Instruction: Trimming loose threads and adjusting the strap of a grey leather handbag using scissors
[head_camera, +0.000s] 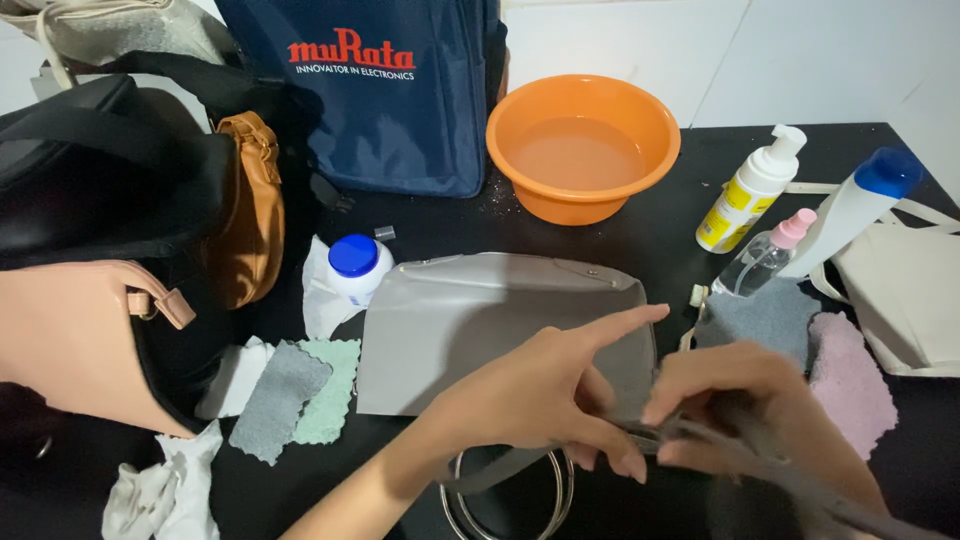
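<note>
Grey handbag (470, 335) lay flat at the middle of the frame on the black table (660, 245), and you were working its strap (655, 435) at the lower right. Your left hand (545, 395) pinched the strap with its forefinger stretched out over the bag; your right hand (740, 405) closed round the same strap, though blur hid the exact grip. That looked like a strap-handling step; next would need a steady pull near the metal ring (510, 495).
</note>
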